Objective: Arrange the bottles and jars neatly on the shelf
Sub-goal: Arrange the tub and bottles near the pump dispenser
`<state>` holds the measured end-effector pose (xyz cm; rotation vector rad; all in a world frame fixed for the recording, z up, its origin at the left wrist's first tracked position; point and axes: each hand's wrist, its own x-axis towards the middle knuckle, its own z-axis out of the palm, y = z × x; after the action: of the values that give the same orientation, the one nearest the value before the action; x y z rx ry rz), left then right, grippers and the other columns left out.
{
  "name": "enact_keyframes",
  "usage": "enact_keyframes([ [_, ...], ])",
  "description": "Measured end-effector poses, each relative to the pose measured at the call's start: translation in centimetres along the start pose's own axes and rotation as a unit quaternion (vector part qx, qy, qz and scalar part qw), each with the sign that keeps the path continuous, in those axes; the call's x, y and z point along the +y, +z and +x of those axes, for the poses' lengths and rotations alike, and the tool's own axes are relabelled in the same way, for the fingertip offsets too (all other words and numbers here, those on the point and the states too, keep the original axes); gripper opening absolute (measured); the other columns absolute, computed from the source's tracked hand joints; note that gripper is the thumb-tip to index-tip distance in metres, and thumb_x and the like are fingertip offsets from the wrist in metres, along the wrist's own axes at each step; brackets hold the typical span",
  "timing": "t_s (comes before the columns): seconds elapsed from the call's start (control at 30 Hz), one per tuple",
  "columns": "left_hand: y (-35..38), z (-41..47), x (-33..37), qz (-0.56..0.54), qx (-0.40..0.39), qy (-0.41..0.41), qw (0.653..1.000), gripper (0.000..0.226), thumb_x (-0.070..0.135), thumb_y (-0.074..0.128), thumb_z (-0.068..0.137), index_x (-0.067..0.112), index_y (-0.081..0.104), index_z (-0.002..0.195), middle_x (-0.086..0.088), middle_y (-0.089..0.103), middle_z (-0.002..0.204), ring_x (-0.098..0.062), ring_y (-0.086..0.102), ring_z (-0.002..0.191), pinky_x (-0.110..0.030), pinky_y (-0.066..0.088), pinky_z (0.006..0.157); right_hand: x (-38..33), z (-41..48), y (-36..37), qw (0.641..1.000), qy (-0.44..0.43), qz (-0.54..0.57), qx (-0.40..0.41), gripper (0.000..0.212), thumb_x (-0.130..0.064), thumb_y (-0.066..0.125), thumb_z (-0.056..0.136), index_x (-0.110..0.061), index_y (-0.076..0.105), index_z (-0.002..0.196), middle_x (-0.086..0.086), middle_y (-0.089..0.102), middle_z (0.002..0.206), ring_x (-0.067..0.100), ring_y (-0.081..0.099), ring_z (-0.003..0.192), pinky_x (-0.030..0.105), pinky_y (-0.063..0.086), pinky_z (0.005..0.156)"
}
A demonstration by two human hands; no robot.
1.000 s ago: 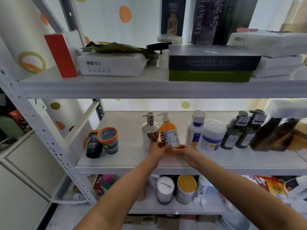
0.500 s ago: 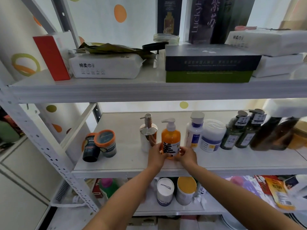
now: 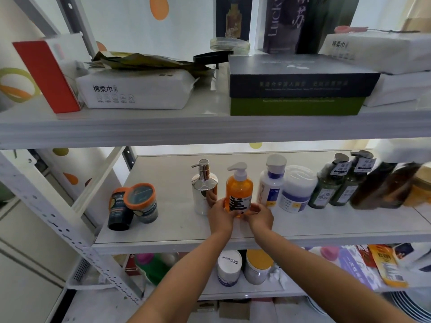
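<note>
Your left hand (image 3: 220, 217) and right hand (image 3: 261, 216) are both gripping the orange bottle (image 3: 239, 190), which is standing in the row mid-shelf (image 3: 177, 229). The two jars (image 3: 133, 206) at left are leaning together, not yet lined up.

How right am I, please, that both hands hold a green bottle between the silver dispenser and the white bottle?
Not quite: the head view shows an orange bottle, not green. Left hand and right hand hold it between the silver dispenser and white bottle.
</note>
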<state>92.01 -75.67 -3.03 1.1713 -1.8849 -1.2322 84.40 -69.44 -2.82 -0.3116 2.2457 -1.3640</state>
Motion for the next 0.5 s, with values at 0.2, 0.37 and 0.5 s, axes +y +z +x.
enact_keyframes([
  [0.2,-0.2,-0.2,-0.6,-0.001,-0.026,0.021,0.999,0.025,0.012,0.073,0.077,0.010,0.065,0.100,-0.004,0.071,0.097,-0.018,0.065,0.088,-0.029,0.053,0.079,0.0,-0.6,0.6,0.997,0.049,0.060,0.026,0.037,-0.009,0.071,0.080,-0.010,0.056,0.114,0.008,0.062,0.116,0.025,0.057,0.104,0.035,0.045,0.096],
  [0.37,-2.6,-1.6,-3.4,0.075,0.033,0.039,0.996,0.018,0.025,0.067,0.085,0.012,0.069,0.097,-0.001,0.068,0.092,-0.017,0.063,0.084,-0.030,0.051,0.075,0.5,-2.8,2.1,0.998,0.042,0.039,-0.012,0.025,-0.007,0.071,0.081,-0.010,0.060,0.102,0.008,0.064,0.107,0.026,0.060,0.102,0.030,0.045,0.089],
  [0.5,-5.3,-1.3,-4.1,-0.003,0.160,-0.056,0.986,0.032,0.025,0.076,0.077,0.012,0.054,0.097,-0.003,0.057,0.096,-0.019,0.058,0.083,-0.019,0.042,0.064,0.0,-3.8,4.1,0.997,-0.004,-0.006,-0.075,0.041,-0.005,0.069,0.082,-0.007,0.059,0.122,0.009,0.065,0.113,0.020,0.059,0.101,0.027,0.044,0.093],
])
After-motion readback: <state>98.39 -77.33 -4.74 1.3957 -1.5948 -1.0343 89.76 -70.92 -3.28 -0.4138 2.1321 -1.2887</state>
